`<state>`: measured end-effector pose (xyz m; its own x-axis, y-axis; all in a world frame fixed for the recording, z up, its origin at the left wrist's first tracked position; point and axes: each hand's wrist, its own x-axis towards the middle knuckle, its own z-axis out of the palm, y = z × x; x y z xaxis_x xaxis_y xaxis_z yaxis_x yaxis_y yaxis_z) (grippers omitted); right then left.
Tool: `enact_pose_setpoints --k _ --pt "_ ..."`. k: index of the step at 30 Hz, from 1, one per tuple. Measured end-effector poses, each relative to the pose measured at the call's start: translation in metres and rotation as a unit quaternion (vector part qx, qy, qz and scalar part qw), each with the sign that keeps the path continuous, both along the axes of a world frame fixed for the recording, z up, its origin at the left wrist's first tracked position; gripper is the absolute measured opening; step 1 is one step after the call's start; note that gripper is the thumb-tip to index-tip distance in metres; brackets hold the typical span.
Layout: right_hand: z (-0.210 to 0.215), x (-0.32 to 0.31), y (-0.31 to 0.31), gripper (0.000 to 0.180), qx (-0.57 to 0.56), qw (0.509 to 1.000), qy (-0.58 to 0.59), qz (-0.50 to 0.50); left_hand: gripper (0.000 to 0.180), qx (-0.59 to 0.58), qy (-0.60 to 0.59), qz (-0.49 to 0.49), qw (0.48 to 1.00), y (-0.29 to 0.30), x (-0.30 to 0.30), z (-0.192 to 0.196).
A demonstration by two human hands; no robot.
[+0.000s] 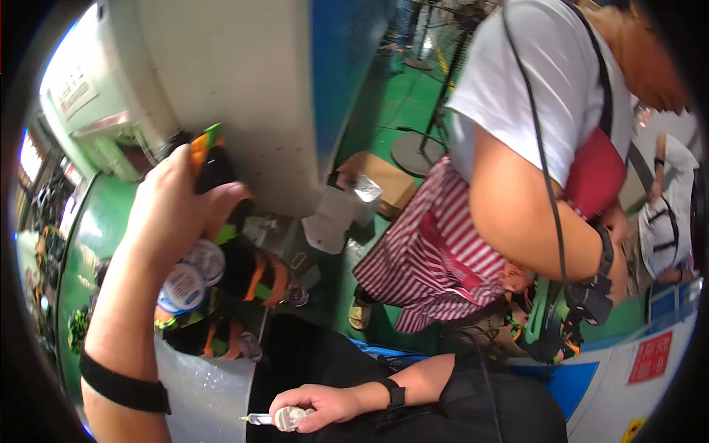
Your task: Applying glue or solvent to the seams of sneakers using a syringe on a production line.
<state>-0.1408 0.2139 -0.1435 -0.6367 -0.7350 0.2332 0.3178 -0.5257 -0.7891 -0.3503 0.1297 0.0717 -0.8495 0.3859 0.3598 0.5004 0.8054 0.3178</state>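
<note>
My left hand (pixel 171 193) reaches to the far left, its fingers closed round a black item with orange and green parts (pixel 216 164), which looks like a shoe. Just below that wrist are two round white-and-blue lids or tubs (pixel 182 288). Several black, orange and green shoe-like pieces (pixel 255 277) lie beside them. Low in the middle, over my dark-clothed lap, my right hand (pixel 321 407) is closed round a slim clear tube with a yellowish tip (pixel 260 419) and a crumpled white wad (pixel 291 419). The palm side of that grip is hidden.
A co-worker in a striped apron (pixel 436 258) stands close on the right, hands at a shoe with a green sole (pixel 545 310). A pale machine housing (pixel 236 81) rises behind my left hand. An open cardboard box (pixel 384 181) and a fan base (pixel 417 153) are on the green floor.
</note>
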Motion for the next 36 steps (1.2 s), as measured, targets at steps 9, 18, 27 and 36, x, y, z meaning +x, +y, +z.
enact_pose_setpoints --k 9,18,27,36 --pt "-0.022 0.004 -0.013 0.042 -0.052 0.996 -0.003 -0.067 0.035 0.269 -0.370 -0.201 0.866 0.005 -0.037 -0.059" --pt "-0.013 0.006 -0.029 0.040 -0.058 0.995 -0.006 -0.079 0.036 0.251 -0.254 -0.291 0.887 -0.006 0.026 -0.145" --pt "0.010 -0.016 -0.044 0.040 0.068 0.985 0.152 -0.043 0.037 0.217 -0.080 -0.227 0.946 -0.123 0.106 -0.208" --pt "0.034 -0.056 -0.022 0.052 0.148 0.934 0.325 -0.001 0.055 -0.029 0.014 0.347 0.937 -0.245 0.331 -0.101"
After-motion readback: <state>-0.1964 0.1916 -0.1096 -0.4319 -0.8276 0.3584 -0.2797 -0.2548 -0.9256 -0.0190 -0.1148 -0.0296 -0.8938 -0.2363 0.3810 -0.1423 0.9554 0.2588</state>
